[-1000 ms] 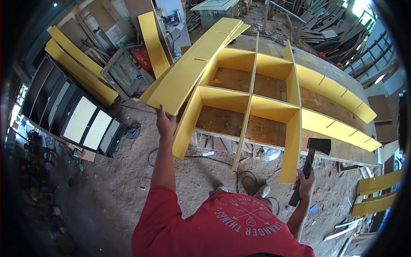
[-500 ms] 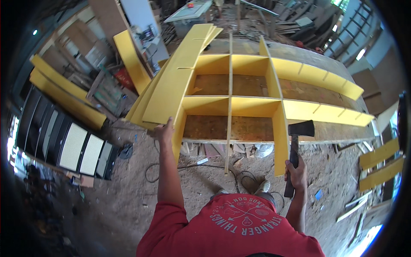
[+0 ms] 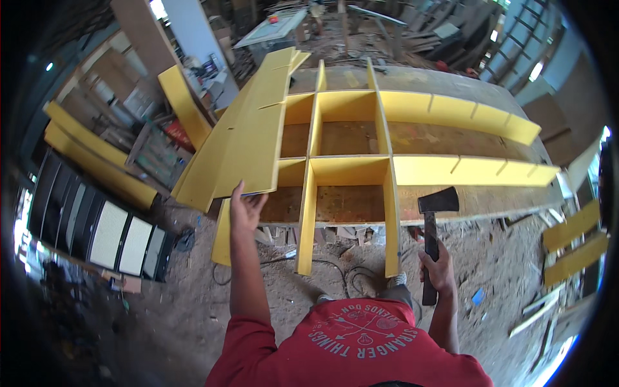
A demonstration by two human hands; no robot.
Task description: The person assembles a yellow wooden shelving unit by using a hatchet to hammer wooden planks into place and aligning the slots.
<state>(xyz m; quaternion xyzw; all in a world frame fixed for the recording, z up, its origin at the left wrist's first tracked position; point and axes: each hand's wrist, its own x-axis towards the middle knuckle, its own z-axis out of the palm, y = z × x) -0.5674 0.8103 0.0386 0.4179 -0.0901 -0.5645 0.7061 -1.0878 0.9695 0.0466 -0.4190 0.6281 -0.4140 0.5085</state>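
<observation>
- In the head view, the left hand [image 3: 246, 209] is at the near end of the top yellow board [image 3: 255, 145], touching its edge; one finger points up over the end, the others are partly hidden, and I cannot tell whether they pinch it.
- That top board lies slanting on a fanned stack of yellow boards [image 3: 196, 184], over the left part of a yellow frame [image 3: 348, 166]; two slots are cut into its right edge.
- The right hand [image 3: 440, 264] has its fingers wrapped around the dark handle of an axe [image 3: 430, 235], held upright with the head at the top, just right of the frame's nearest corner.
- The frame stands on a wooden table [image 3: 464, 80], its boards crossing to make open boxes; several board ends stick out past the table's near edge.
- On its right side, two long slotted boards [image 3: 477, 171] run toward the table's far right end.
- A dark cable [image 3: 332, 263] curls on the dirt floor [image 3: 187, 303] below the table.
- At the left, more yellow boards lean beside a black cabinet [image 3: 106, 235] with pale panels.
- At the right, two short yellow boards [image 3: 574, 226] lie near a blue scrap [image 3: 478, 297].
- The person wears a red shirt [image 3: 367, 335].
</observation>
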